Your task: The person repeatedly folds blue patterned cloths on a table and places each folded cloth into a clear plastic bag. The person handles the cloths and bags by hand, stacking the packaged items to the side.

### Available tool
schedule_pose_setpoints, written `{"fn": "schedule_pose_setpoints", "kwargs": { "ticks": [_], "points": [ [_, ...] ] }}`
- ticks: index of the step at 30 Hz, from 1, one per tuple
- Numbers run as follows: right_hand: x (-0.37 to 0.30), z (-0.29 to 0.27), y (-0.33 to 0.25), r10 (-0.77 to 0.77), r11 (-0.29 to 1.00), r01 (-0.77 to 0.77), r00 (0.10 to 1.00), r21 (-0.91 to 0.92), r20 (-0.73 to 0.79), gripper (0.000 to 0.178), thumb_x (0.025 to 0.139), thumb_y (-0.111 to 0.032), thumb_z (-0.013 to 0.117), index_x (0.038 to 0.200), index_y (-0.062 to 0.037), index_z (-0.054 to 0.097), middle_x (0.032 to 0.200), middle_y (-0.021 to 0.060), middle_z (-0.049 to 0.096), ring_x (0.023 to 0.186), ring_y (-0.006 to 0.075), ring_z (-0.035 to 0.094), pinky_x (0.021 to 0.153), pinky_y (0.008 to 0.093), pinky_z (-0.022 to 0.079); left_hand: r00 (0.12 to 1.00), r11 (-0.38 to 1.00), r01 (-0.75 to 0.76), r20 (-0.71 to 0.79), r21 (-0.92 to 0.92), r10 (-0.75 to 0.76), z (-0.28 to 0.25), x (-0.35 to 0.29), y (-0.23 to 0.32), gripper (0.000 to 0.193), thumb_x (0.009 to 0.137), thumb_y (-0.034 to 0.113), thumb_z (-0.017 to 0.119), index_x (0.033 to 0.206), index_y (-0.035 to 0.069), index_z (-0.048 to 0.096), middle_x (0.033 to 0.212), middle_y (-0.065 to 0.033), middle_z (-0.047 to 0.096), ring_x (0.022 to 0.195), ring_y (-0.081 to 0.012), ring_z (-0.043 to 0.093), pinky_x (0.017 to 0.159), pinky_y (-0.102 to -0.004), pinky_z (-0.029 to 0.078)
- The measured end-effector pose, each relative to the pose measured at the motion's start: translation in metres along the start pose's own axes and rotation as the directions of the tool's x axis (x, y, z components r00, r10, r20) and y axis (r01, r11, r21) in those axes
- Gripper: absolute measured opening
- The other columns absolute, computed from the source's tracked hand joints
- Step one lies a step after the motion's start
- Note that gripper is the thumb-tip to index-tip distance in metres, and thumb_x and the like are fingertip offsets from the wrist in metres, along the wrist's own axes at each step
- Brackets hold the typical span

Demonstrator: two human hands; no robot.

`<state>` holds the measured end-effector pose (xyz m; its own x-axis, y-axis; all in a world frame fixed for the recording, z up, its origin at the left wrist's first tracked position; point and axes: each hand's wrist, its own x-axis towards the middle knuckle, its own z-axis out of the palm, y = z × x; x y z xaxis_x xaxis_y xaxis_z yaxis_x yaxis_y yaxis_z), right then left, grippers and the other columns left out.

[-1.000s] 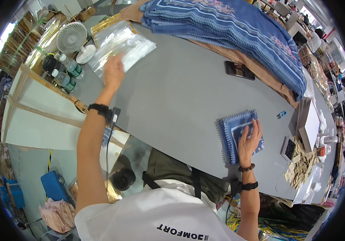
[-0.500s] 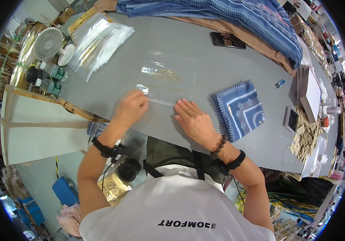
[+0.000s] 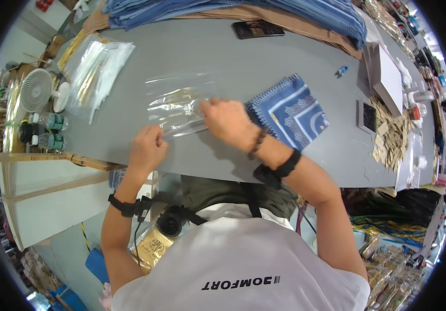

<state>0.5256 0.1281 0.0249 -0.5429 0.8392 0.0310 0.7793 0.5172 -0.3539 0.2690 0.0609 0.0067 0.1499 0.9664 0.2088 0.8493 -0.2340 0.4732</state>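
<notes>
A clear plastic bag (image 3: 179, 106) with gold print lies in front of me, its film rippled and partly raised from the grey table. My left hand (image 3: 149, 147) is closed at the bag's near left corner, its fingers pinching the film. The right edge of the bag is in my right hand (image 3: 228, 122), whose fingers are curled in; the fingertips are partly hidden. Just beyond that hand's wrist sits a folded blue cloth (image 3: 298, 116) with a white lace pattern and scalloped edges.
Stacked clear bags (image 3: 95, 72) lie at the far left, near a white fan (image 3: 38, 89) and water bottles (image 3: 51, 140). Blue cloths (image 3: 233, 11) are piled along the back beside a phone (image 3: 258, 29). A blue clip (image 3: 341, 71), a white box (image 3: 387, 78) and paper tags (image 3: 391, 137) are at right.
My right hand has gone from lying flat beside the bag to gripping its right edge. My left hand has closed at the near corner. The bag's film has lifted and rippled.
</notes>
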Motion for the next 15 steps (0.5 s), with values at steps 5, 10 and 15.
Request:
{"fn": "schedule_pose_setpoints", "kwargs": {
  "ticks": [5,10,15],
  "points": [
    [-0.056,-0.073,0.088,-0.281,0.958,0.287,0.945,0.010,-0.169,0.027,0.096,-0.027,0.067,0.113,-0.0068,0.069,0.113,0.0114,0.071,0.104,0.0333,0.070,0.088,0.0461,0.057,0.999,0.997,0.015,-0.039,0.074,-0.012,0.005,-0.015,-0.001,0.016,0.075,0.001,0.066,0.089,0.006,0.061,0.078,-0.0115,0.061,0.073,-0.0341,0.062,0.064,-0.0438,0.051],
    [-0.070,-0.077,0.154,-0.621,0.765,0.623,0.781,-0.162,0.074,0.042,0.104,-0.028,0.057,0.143,-0.0109,0.057,0.146,0.0148,0.057,0.135,0.0335,0.054,0.116,0.0477,0.041,0.995,0.995,0.100,0.031,-0.010,-0.100,0.023,-0.005,0.049,0.015,0.080,0.004,0.067,0.094,0.007,0.063,0.074,-0.0106,0.064,0.068,-0.0346,0.065,0.061,-0.0447,0.052],
    [-0.058,-0.027,0.146,-0.244,0.962,0.225,0.962,-0.153,-0.122,0.050,0.109,-0.033,0.046,0.155,-0.0117,0.047,0.156,0.0167,0.047,0.146,0.0350,0.042,0.124,0.0514,0.028,0.989,0.993,-0.052,0.131,-0.109,0.066,0.074,0.014,0.125,0.058,0.084,0.005,0.065,0.140,0.020,0.061,0.075,-0.0140,0.066,0.067,-0.0365,0.068,0.062,-0.0486,0.056]
  ]
}}
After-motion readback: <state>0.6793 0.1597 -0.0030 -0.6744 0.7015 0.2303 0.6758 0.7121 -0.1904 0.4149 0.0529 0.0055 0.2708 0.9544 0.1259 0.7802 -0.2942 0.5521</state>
